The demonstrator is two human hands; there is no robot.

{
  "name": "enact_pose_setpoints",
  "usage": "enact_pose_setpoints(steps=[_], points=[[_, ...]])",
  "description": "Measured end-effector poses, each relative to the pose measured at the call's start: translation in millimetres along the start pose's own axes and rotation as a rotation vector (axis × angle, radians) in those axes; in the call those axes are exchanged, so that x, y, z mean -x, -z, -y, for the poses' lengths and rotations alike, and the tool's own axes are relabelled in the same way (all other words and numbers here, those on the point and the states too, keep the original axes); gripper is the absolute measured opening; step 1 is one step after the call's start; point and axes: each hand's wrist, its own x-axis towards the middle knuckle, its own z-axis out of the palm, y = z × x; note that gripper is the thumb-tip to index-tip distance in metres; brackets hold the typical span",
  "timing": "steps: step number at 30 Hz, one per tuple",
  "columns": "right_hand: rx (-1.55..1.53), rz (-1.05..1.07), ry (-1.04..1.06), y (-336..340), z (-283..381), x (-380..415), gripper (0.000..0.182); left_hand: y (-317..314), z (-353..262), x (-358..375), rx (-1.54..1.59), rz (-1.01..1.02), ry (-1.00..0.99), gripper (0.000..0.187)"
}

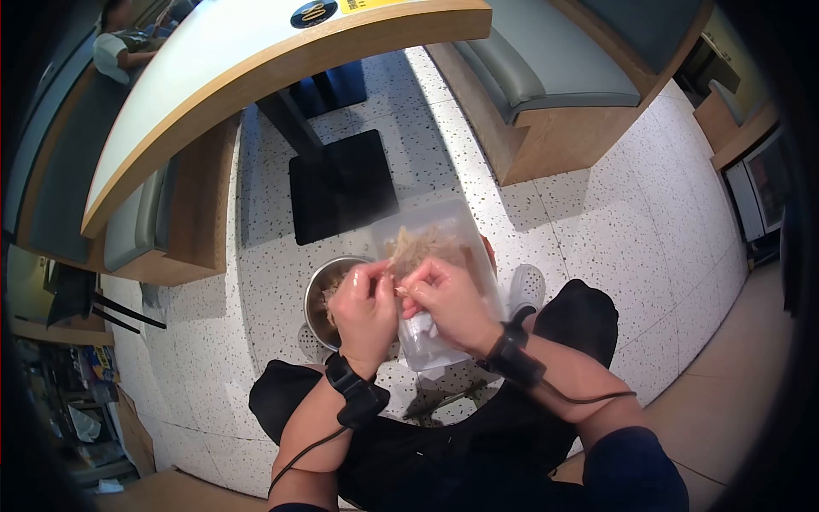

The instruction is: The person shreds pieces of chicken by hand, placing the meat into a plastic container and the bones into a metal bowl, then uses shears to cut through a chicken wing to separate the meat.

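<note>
My left hand [365, 309] and my right hand [445, 300] meet in front of me, fingertips pinched close together. Wet-looking fingers hide whatever small piece lies between them. Below is a clear plastic tub [469, 224] with pale, stringy food [439, 246] heaped at its far end. Something white and crumpled [420, 333] shows in the tub's near end. Partly behind my left hand stands a round metal bowl [314, 294] with pale shredded pieces [329, 294] inside. Both wrists carry black straps with cables.
A wood-edged table [256, 68] stands ahead on a black pedestal base [341, 188]. Grey-cushioned benches [563, 72] flank it. A person [124, 51] sits at the far left. My light perforated shoe [527, 286] is right of the tub. Black chair legs [119, 311] show at left.
</note>
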Motion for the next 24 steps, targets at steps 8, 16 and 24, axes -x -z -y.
enact_pose_setpoints(steps=[8,16,24], points=[[0.054,-0.065,0.124,21.6,14.7,-11.6,0.011,28.3,17.2,-25.8,0.557,-0.187,0.470,0.009],[1.091,-0.224,0.439,59.5,-1.3,-24.5,0.018,68.0,131.4,-2.9,0.567,-0.307,0.694,0.010],[1.272,-0.100,0.293,58.8,-7.8,-21.6,0.025,58.3,243.3,90.2,0.396,-0.323,1.172,0.015]])
